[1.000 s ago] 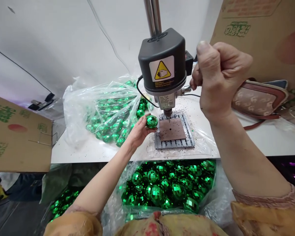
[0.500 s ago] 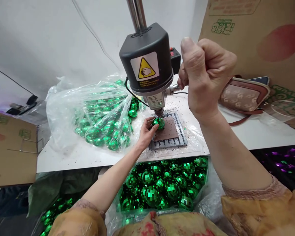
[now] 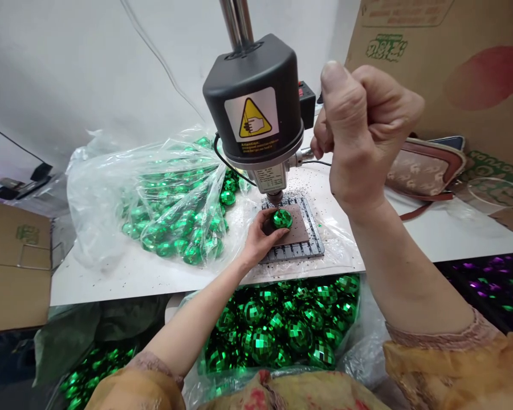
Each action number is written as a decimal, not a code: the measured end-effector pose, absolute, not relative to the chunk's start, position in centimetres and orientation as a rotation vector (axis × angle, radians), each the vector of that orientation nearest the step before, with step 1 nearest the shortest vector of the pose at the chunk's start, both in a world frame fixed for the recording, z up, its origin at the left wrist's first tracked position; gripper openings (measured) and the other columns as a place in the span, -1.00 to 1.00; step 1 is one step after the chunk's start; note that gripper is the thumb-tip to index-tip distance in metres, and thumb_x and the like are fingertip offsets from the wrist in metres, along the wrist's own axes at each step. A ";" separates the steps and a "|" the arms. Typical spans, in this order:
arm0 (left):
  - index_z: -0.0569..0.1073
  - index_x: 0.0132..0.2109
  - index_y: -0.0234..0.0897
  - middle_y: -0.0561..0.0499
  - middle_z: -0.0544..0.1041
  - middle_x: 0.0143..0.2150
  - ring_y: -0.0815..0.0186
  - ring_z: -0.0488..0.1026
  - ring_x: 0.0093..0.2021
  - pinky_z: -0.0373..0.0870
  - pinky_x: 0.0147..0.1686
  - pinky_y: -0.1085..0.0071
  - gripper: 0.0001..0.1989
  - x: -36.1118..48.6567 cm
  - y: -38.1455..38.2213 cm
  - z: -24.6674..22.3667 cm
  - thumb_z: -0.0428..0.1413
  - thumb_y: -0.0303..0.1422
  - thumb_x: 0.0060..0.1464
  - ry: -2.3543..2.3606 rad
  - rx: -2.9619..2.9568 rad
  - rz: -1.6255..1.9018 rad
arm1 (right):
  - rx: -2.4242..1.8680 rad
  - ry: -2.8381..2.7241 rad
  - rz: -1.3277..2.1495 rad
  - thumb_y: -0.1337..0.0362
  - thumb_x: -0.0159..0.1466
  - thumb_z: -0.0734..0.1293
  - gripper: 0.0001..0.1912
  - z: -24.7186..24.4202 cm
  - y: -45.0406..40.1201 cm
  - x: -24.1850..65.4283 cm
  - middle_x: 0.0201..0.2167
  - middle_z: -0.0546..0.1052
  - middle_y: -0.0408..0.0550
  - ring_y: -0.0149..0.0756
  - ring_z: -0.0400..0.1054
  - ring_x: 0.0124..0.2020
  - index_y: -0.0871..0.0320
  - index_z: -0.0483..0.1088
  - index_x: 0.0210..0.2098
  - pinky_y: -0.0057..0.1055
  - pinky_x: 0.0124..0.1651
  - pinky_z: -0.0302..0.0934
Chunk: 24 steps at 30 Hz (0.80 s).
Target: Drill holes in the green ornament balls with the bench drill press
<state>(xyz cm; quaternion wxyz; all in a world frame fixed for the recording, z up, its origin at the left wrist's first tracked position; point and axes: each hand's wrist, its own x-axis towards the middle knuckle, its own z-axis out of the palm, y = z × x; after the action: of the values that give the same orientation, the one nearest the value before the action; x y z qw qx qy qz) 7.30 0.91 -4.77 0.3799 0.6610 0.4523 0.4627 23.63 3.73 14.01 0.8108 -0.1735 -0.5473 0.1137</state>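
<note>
Thumb and fingers of my left hand [image 3: 260, 238] close round a shiny green mirrored ball [image 3: 283, 219]. The ball rests on a brown pad [image 3: 297, 230] on the slotted metal base plate [image 3: 314, 246] of a bench drill press. Just above the ball is the chuck [image 3: 275, 197] below the black motor housing [image 3: 256, 102], which bears a yellow warning label. My right hand [image 3: 363, 125] is raised at the right of the housing, its fingers curled round a lever handle [image 3: 305, 155] that is mostly hidden behind them.
A clear plastic bag [image 3: 98, 199] of green balls lies left of the drill. More green balls [image 3: 263, 344] fill a bag below the table edge. A patterned purse [image 3: 423, 165] and a cardboard box [image 3: 431, 68] stand at the right. Dark specks surround the base.
My left hand and the green ball have shifted slightly right and down, leaving a gap below the chuck. The view has shifted a little, and my right hand appears slightly farther right.
</note>
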 end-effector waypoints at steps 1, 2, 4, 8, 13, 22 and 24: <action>0.41 0.09 -0.23 -0.14 0.59 0.02 0.11 0.55 0.03 0.48 0.09 0.14 -0.40 7.3 0.9 -4.8 0.36 -0.05 0.01 1.147 1.682 1.184 | -0.377 -1.170 0.234 -0.08 0.25 0.36 -0.39 14.0 3.7 23.7 -0.71 0.05 -0.27 -0.56 -0.07 -0.71 0.12 0.00 -0.64 -0.41 -0.61 -0.12; 0.41 0.09 -0.23 -0.13 0.59 0.02 0.12 0.56 0.03 0.48 0.09 0.15 -0.40 7.3 1.0 -4.9 0.36 -0.05 0.01 1.142 1.678 1.186 | -0.403 -1.174 0.232 -0.08 0.26 0.35 -0.39 13.9 3.6 23.7 -0.70 0.05 -0.27 -0.57 -0.06 -0.70 0.12 0.01 -0.64 -0.43 -0.60 -0.09; 0.41 0.09 -0.23 -0.13 0.59 0.01 0.12 0.55 0.03 0.48 0.09 0.16 -0.41 7.2 1.0 -5.0 0.36 -0.07 0.01 1.137 1.678 1.185 | -0.479 -1.164 0.235 -0.08 0.30 0.33 -0.39 13.6 3.3 23.7 -0.67 0.04 -0.26 -0.58 -0.01 -0.68 0.12 0.00 -0.63 -0.46 -0.57 0.00; 0.41 0.11 -0.23 -0.13 0.58 0.03 0.12 0.54 0.06 0.45 0.11 0.15 -0.41 7.1 1.0 -5.2 0.36 -0.08 0.02 1.139 1.673 1.173 | -0.537 -1.134 0.234 -0.04 0.34 0.31 -0.38 12.1 2.7 23.6 -0.65 -0.02 -0.24 -0.56 0.04 -0.65 0.12 -0.06 -0.63 -0.45 -0.55 0.05; 0.40 0.12 -0.22 -0.13 0.57 0.05 0.12 0.52 0.08 0.42 0.15 0.14 -0.42 7.1 1.0 -5.6 0.35 -0.10 0.04 1.114 1.659 1.178 | -0.399 -1.102 0.139 0.11 0.34 0.34 -0.36 10.1 2.7 23.5 -0.72 -0.05 -0.25 -0.55 -0.12 -0.70 0.14 -0.14 -0.65 -0.34 -0.60 -0.15; 0.40 0.13 -0.23 -0.15 0.56 0.07 0.09 0.50 0.12 0.40 0.16 0.11 -0.41 7.1 1.0 -5.8 0.36 -0.10 0.03 1.111 1.645 1.185 | -0.449 -1.121 0.079 0.05 0.34 0.30 -0.35 8.7 2.6 23.8 -0.70 -0.04 -0.23 -0.54 -0.13 -0.68 0.15 -0.17 -0.64 -0.36 -0.59 -0.14; 0.40 0.13 -0.23 -0.15 0.56 0.07 0.08 0.50 0.12 0.41 0.16 0.11 -0.41 7.1 1.0 -5.8 0.36 -0.10 0.03 1.112 1.645 1.191 | -0.385 -1.145 0.073 0.11 0.34 0.31 -0.37 8.4 2.6 23.8 -0.70 -0.04 -0.24 -0.55 -0.13 -0.69 0.15 -0.17 -0.63 -0.38 -0.60 -0.13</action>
<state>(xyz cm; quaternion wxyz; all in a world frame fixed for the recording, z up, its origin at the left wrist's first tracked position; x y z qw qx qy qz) 7.12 0.98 -5.76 0.4015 0.6507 0.4399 0.4710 23.81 2.57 8.45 0.8223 -0.1811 -0.5384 0.0343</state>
